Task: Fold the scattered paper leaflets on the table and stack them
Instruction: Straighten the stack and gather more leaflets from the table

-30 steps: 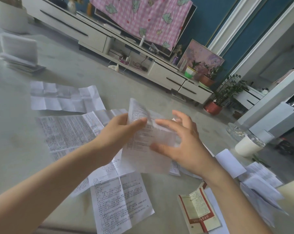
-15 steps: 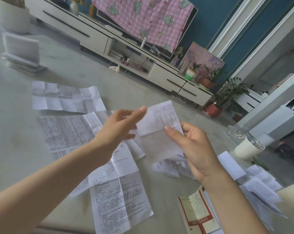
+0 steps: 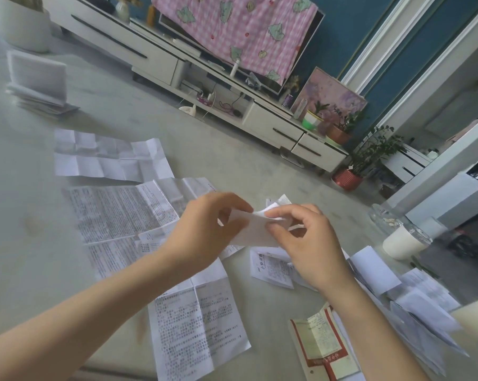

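My left hand [image 3: 207, 232] and right hand [image 3: 306, 243] each pinch an end of the half-folded leaflet [image 3: 255, 229], held just above the tabletop [image 3: 18, 243], long axis running hand to hand. The finished stack [image 3: 40, 89] lies far back-left, so I judge the left hand nearer.

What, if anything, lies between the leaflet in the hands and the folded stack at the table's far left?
Nothing upright. The left hand and right hand pinch the leaflet; only flat unfolded leaflets lie between it and the stack, so a carry over them looks clear.
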Demonstrator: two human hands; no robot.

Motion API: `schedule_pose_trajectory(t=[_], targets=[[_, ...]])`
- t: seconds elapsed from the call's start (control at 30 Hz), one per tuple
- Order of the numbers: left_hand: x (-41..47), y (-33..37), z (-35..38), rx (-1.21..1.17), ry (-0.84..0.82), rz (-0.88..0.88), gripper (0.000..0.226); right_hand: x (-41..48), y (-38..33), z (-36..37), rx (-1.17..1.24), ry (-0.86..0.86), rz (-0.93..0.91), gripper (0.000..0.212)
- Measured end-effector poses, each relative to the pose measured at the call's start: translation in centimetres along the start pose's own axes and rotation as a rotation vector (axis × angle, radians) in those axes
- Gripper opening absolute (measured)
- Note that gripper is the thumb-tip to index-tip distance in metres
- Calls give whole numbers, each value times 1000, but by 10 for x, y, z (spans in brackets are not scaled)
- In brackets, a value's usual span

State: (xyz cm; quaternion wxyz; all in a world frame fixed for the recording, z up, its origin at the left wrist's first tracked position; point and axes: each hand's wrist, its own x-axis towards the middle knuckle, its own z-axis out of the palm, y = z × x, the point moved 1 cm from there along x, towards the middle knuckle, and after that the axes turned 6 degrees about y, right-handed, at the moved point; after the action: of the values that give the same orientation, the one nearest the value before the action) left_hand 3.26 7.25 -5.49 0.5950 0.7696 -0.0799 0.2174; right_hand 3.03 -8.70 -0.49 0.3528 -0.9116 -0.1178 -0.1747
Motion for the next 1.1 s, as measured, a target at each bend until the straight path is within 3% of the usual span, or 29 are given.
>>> schedule_pose_trajectory(t=[0.1,0.23,0.33,0.43,0.5,0.63,0.77,0.93,1.1], targets=[[-3,1,1,100,12,110,11,1,1,-5,-27,1,-17,25],[-2,-2,-2,128,51,87,9,7,3,-15,70,19,29,23],[1,-2,-2,109,56,35,19,19,12,-23,202,90,159,25],[1,-3,-2,106,34,-26,16,31,26,-21,242,17,394,24],[1,-3,-1,121,11,-42,11,33,39,-14,38,-104,456,19],[1,-3,-2,148,-8,-53,14,20,57,2,-558,-307,292,10],[2,-3,-3,157,-18,-66,15,5,59,11,-830,-356,216,15],[1,-1,-3,154,-27,-82,15,-7,53,20,-967,-297,143,21],[3,-1,-4,154,-14,-89,15,-3,46,14,-749,-164,129,12]])
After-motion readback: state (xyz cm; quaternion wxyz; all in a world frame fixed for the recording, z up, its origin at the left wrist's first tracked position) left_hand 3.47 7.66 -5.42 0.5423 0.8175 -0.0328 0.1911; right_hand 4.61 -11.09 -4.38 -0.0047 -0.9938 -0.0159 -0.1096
